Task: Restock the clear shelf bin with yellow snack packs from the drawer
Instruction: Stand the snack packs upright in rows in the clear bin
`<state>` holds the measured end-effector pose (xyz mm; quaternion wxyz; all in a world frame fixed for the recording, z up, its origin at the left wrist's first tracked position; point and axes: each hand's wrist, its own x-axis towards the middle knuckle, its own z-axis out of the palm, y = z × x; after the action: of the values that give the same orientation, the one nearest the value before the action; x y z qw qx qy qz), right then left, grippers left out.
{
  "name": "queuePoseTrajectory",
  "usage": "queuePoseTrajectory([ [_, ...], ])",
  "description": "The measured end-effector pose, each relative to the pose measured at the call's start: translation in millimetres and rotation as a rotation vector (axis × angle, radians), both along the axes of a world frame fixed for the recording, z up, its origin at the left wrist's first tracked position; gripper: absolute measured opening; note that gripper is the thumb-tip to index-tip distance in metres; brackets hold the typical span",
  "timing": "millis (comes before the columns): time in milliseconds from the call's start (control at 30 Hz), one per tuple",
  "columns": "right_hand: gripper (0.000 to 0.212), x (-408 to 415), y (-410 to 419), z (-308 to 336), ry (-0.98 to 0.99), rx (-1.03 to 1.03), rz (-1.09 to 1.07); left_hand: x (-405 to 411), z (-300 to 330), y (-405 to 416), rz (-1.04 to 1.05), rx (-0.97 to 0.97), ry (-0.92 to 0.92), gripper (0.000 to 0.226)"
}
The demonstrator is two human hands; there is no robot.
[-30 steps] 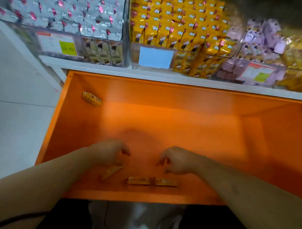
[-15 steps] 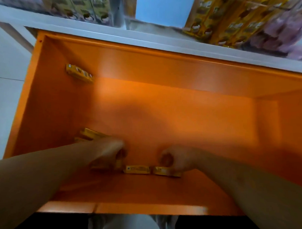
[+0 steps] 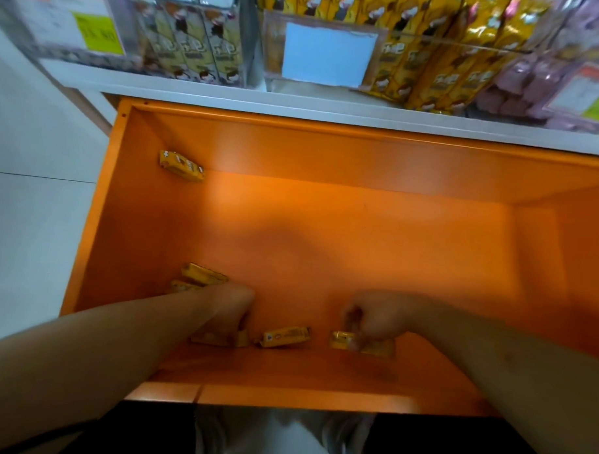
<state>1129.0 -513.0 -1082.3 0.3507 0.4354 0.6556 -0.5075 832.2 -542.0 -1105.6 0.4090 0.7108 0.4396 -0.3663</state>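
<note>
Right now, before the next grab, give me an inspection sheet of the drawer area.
Surface: orange drawer pulled open, floor mostly bare.
Job's things: one yellow pack in the far-left corner; two stacked packs by the left wall; loose pack between the hands; clear shelf bin holds yellow packs.
Clutter: nothing seen.
Hands: left hand grips a pack; right hand pinches a pack.
Cables: dark cord by the left forearm.
Surroundings: white shelf edge, neighbouring snack bins, pale floor tiles.

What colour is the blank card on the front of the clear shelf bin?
Light blue; the blank card on the clear shelf bin shows in the head view.
</note>
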Motion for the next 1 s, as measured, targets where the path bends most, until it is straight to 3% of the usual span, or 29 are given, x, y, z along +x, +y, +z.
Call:
queuePoseTrajectory([
  [67,0.028,1,2,10,-0.004,0.04,-0.01,-3,5,0,0.022,-0.009,-0.002,0.018],
  [200,0.031,0,8,32,0.029,0.091,-0.079,-5,22,3,0.125,-0.032,-0.057,0.027],
  [300,0.032,-4,20,61,0.094,0.145,-0.157,-4,48,19,0.393,0.0,-0.162,0.025],
  [467,0.037,-2,46,143,0.29,0.318,-0.437,5,140,56,0.899,0.151,-0.614,0.02],
  [567,0.052,-4,47,200,0.507,0.366,-0.706,10,215,66,1.17,0.16,-0.881,0.027],
  [633,0.045,-14,38,238,0.707,0.381,-0.834,16,259,64,1.272,0.162,-1.049,0.034],
  [733,0.03,-35,15,286,0.933,0.457,-0.975,27,306,48,1.405,0.182,-1.236,0.039],
  [867,0.022,-54,-9,311,0.97,0.64,-1.071,43,335,16,1.47,0.207,-1.316,0.02],
  [1000,0.022,-63,-18,319,0.966,0.708,-1.074,53,345,-1,1.404,0.26,-1.311,0.018],
])
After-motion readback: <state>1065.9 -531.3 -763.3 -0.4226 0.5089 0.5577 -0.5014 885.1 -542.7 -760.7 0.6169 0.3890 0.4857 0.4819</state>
